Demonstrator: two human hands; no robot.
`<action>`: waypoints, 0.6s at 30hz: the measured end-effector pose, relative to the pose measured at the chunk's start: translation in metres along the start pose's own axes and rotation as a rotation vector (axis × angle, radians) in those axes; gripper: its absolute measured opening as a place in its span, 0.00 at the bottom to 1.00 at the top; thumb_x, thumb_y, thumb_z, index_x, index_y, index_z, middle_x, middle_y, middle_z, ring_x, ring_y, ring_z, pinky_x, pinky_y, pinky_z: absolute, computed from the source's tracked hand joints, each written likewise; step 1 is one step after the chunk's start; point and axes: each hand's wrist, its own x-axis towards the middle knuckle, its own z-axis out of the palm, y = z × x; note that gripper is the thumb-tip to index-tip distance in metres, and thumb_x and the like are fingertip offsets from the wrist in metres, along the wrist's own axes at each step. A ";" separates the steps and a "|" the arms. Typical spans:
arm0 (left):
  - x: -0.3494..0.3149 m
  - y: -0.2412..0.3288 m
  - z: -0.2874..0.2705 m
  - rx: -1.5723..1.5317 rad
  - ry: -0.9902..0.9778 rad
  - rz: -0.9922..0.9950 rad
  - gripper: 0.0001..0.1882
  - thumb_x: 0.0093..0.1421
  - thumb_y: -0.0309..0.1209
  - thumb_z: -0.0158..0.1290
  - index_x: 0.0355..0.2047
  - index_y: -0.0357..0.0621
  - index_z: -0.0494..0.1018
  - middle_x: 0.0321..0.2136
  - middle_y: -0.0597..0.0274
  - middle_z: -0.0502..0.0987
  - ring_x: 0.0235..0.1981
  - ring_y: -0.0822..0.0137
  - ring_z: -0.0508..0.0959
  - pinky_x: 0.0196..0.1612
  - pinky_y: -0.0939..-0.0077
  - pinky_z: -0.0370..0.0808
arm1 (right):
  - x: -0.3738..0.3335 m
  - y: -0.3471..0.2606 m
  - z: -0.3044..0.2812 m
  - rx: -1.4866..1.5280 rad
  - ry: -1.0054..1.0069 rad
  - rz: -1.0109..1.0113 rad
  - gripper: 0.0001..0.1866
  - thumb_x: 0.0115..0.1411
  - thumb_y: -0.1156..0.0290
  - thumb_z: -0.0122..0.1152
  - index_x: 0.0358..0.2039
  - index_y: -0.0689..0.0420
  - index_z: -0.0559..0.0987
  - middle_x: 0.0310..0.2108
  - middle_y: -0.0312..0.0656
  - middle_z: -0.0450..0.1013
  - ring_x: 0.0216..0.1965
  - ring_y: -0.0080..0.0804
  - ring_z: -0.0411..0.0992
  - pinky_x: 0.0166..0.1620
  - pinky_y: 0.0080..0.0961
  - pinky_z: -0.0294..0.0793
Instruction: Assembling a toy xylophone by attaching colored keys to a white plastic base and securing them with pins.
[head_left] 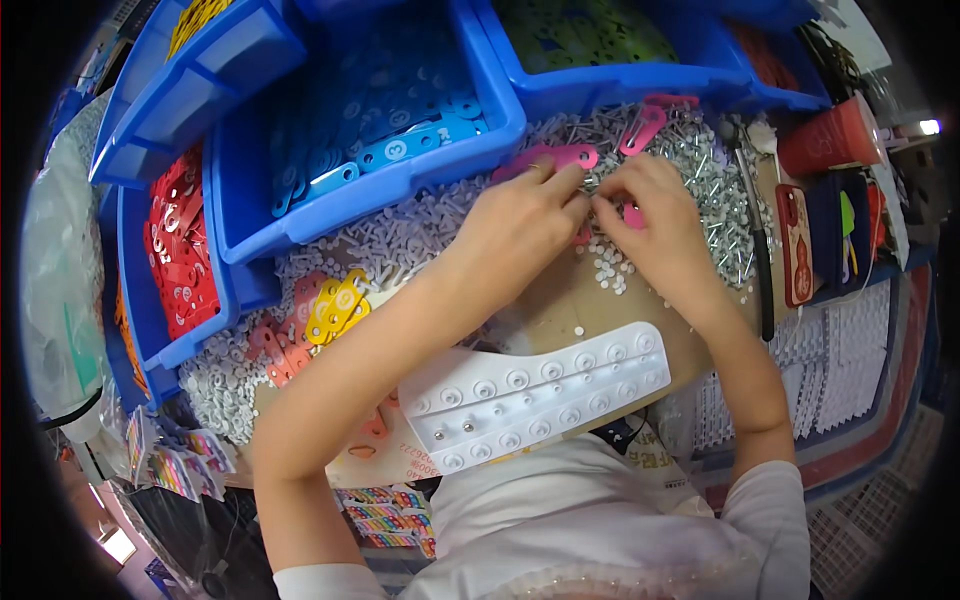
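Observation:
My left hand [530, 222] and my right hand [652, 218] meet fingertip to fingertip over the far part of the table. Pink plastic [633, 215] shows between the thumb and curled fingers of my right hand. The fingers of my left hand are bent and closed; what they grip is hidden. A pink strip with holes [570, 157] lies just beyond my left hand, and another pink strip [643, 130] rests on the metal pins [725, 215] past my right hand. Nearer me lies a white tray [590, 385] with rows of round sockets; two small metal pieces sit at its left end.
Blue bins [375, 190] line the far side, holding blue, red and green strips. White plastic rivets [400, 225] are heaped before them, with yellow strips [338, 305] on top. A black-handled tool [762, 280], a red cup [830, 138] and a red case [795, 245] are at right.

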 end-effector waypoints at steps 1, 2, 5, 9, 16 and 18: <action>0.004 -0.004 0.003 -0.003 -0.004 0.046 0.14 0.47 0.20 0.51 0.37 0.34 0.71 0.38 0.54 0.71 0.41 0.55 0.73 0.43 0.67 0.74 | 0.000 0.001 -0.002 0.004 -0.005 -0.003 0.06 0.51 0.79 0.62 0.31 0.62 0.77 0.32 0.41 0.71 0.36 0.34 0.70 0.40 0.28 0.70; 0.005 -0.009 0.004 -0.002 -0.004 0.038 0.14 0.47 0.20 0.51 0.37 0.34 0.71 0.38 0.54 0.71 0.41 0.55 0.73 0.43 0.67 0.74 | 0.000 -0.001 -0.007 0.136 0.035 0.135 0.05 0.53 0.79 0.62 0.31 0.62 0.76 0.31 0.39 0.71 0.34 0.28 0.70 0.38 0.24 0.70; 0.011 -0.016 -0.001 -0.059 -0.178 -0.034 0.13 0.47 0.20 0.51 0.35 0.38 0.70 0.41 0.54 0.69 0.45 0.55 0.72 0.45 0.69 0.74 | -0.010 0.012 -0.005 0.322 0.138 0.347 0.05 0.55 0.79 0.61 0.32 0.62 0.75 0.29 0.36 0.72 0.28 0.20 0.70 0.32 0.18 0.70; 0.011 -0.013 -0.004 0.243 -0.160 0.212 0.13 0.47 0.21 0.52 0.36 0.39 0.70 0.41 0.55 0.69 0.46 0.55 0.71 0.43 0.69 0.75 | -0.004 -0.005 -0.005 0.326 0.262 0.357 0.05 0.56 0.80 0.62 0.33 0.63 0.75 0.26 0.34 0.73 0.26 0.15 0.69 0.30 0.15 0.69; -0.072 0.038 -0.048 -0.160 0.072 -0.263 0.13 0.53 0.19 0.55 0.39 0.38 0.70 0.36 0.56 0.73 0.38 0.57 0.76 0.39 0.70 0.74 | -0.063 -0.072 -0.023 0.706 -0.158 0.320 0.08 0.51 0.84 0.64 0.33 0.62 0.78 0.31 0.39 0.78 0.32 0.22 0.76 0.35 0.19 0.76; -0.103 0.049 -0.060 -0.217 0.147 -0.326 0.14 0.53 0.18 0.56 0.41 0.37 0.70 0.35 0.55 0.75 0.37 0.58 0.78 0.39 0.70 0.74 | -0.078 -0.079 -0.017 0.574 -0.117 0.181 0.08 0.50 0.84 0.65 0.32 0.61 0.79 0.31 0.40 0.78 0.33 0.25 0.77 0.35 0.21 0.77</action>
